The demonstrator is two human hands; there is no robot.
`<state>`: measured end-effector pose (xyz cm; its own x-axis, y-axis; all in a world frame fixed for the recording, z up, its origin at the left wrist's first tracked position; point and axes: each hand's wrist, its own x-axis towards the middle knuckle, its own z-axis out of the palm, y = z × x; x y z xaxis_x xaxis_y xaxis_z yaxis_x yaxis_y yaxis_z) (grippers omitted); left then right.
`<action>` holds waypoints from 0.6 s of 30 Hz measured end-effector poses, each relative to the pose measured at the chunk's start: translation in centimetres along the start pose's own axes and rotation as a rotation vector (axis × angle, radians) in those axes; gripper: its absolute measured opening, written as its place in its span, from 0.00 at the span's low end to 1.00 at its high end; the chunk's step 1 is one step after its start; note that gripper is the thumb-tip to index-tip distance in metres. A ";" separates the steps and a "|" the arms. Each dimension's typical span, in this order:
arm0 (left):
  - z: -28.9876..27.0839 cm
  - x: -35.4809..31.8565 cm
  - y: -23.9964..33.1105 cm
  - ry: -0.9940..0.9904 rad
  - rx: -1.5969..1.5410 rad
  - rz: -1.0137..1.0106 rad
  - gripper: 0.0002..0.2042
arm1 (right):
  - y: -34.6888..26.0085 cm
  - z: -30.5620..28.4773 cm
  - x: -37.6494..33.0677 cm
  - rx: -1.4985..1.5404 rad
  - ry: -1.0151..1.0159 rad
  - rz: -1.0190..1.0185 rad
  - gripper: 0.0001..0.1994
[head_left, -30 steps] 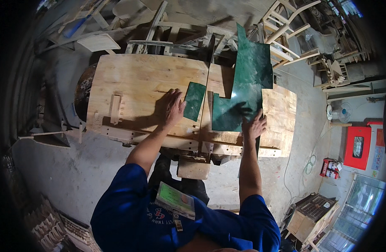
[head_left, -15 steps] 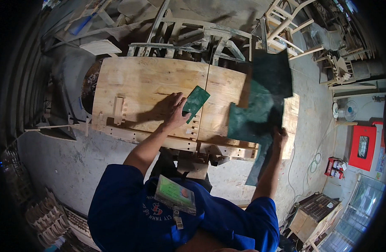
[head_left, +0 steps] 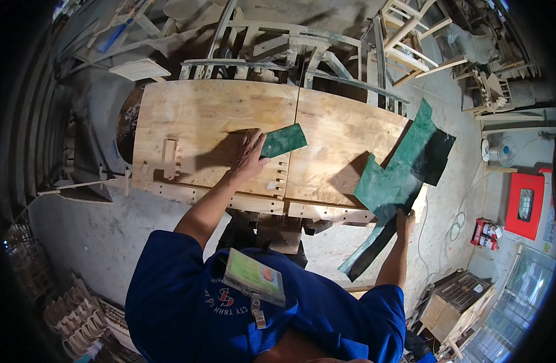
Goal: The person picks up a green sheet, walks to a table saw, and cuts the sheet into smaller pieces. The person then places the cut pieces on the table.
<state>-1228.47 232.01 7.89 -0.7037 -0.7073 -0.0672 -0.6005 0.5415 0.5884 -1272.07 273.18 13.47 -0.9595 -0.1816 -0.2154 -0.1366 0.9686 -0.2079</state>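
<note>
My left hand (head_left: 249, 155) is closed round one end of a small green rectangular sanding pad (head_left: 284, 141), just over the wooden panel (head_left: 217, 115). At the panel's right end, my right hand (head_left: 405, 222) grips a large, irregularly cut sheet of green sandpaper (head_left: 390, 178). One lobe of the sheet shows a dark side, and a narrow strip hangs down toward me past the hand. Beneath it, the panel's right corner is partly hidden. Along the near edge of the panel runs a rail with holes (head_left: 326, 212); short slots show beside the middle seam.
A small wood block (head_left: 170, 158) rests at the panel's left. Behind the panel stands a timber frame (head_left: 272, 63), with a wooden chair (head_left: 411, 42) at far right. On the right are a red cabinet (head_left: 524, 204), a fan (head_left: 506, 151) and a slatted wooden box (head_left: 456, 308).
The sandpaper sheet has swung right and tilted, with my right hand slightly lower. In my left hand the green pad has turned to lie more crosswise.
</note>
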 end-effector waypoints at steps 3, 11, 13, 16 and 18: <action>-1.9 0.6 -0.3 -0.063 0.073 0.028 0.39 | -2.8 0.6 -2.0 -0.158 0.090 0.027 0.46; -2.6 2.9 -0.4 -0.121 0.116 0.074 0.38 | -12.0 2.8 -6.9 -0.019 0.476 -0.724 0.32; -2.2 3.1 -1.3 -0.114 0.094 0.145 0.38 | -15.6 5.7 -8.7 0.135 0.278 -0.843 0.31; -2.1 4.1 -1.2 -0.124 0.077 0.206 0.38 | -21.1 9.9 -11.0 0.263 0.031 -0.986 0.36; -1.7 5.4 -0.5 -0.111 0.033 0.234 0.39 | -23.8 11.8 -11.8 0.149 -0.054 -0.990 0.39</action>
<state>-1231.33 227.16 8.58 -0.8612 -0.5077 -0.0216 -0.4271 0.7001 0.5722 -1254.60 250.25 9.66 -0.4173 -0.9055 0.0772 -0.8318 0.3464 -0.4337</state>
